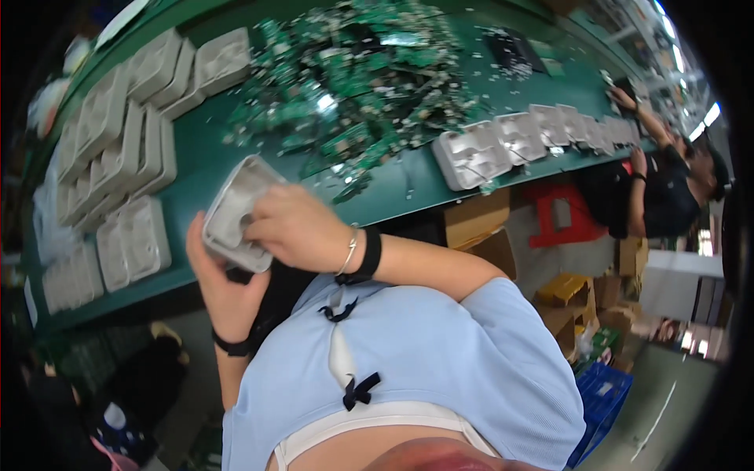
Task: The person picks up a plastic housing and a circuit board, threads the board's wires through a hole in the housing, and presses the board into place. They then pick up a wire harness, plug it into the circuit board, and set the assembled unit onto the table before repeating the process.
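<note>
A light grey moulded tray (233, 198) is tilted up in front of my body, above the near edge of the green table. My left hand (228, 292) is wrapped round its lower left side, thumb and fingers on opposite walls. Over the tray's hollow, my right hand (302, 228) has its fingers bent together and dipping inside. Whatever those fingertips pinch, if anything, is hidden by the hand. Beyond the tray lies a large heap of green circuit boards (353, 141), mixed with small pale pieces.
Stacks of grey trays (98, 149) stand on the green table's (206, 149) left. A row of similar trays (475, 157) lines its right front edge. A co-worker (667, 184) sits farther right, near a red stool (550, 220), cardboard boxes (479, 220) and a blue crate (603, 404).
</note>
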Motion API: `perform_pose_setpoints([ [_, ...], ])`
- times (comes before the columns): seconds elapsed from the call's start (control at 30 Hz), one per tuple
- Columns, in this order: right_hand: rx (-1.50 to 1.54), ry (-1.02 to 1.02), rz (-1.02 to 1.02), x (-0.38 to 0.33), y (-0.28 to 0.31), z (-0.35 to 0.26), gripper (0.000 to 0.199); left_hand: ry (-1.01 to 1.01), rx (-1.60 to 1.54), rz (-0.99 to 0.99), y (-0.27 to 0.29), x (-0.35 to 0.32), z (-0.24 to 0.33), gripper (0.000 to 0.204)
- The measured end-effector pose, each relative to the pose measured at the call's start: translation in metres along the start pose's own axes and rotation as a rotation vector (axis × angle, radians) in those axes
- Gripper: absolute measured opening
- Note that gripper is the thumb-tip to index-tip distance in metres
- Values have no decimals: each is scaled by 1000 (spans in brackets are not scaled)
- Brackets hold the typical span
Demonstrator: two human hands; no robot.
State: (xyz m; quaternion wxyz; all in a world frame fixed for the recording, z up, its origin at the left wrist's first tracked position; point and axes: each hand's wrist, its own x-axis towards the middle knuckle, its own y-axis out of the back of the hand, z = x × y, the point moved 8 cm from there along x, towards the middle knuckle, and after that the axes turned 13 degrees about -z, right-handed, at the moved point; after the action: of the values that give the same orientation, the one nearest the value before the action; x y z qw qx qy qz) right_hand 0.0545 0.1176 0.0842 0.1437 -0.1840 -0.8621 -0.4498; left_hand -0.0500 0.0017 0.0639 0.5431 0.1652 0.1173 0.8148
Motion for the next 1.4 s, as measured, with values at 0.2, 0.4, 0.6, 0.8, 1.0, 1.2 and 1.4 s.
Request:
perform_pose_setpoints([
  [0.2,125,14,-59,-16,1,-3,33,95,-100,8,9,5,-1,109],
  [0.4,122,79,-40,-23,6,-3,47,215,-95,9,17,7,-14,112],
  [0.6,165,24,8,-25,13,0,45,292,-81,-35,18,10,-22,113],
  [0.8,377,-104,3,-28,0,12,31,283,-63,-23,22,7,-23,112],
  [1.0,590,-171,15,-26,-5,15,23,266,-114,-24,20,6,-28,111],
  [1.2,572,-218,26,-29,-9,26,24,188,-102,-39,18,11,-25,112],
  [1.4,327,-60,-2,-18,-10,12,28,122,-209,-71,20,11,-34,114],
])
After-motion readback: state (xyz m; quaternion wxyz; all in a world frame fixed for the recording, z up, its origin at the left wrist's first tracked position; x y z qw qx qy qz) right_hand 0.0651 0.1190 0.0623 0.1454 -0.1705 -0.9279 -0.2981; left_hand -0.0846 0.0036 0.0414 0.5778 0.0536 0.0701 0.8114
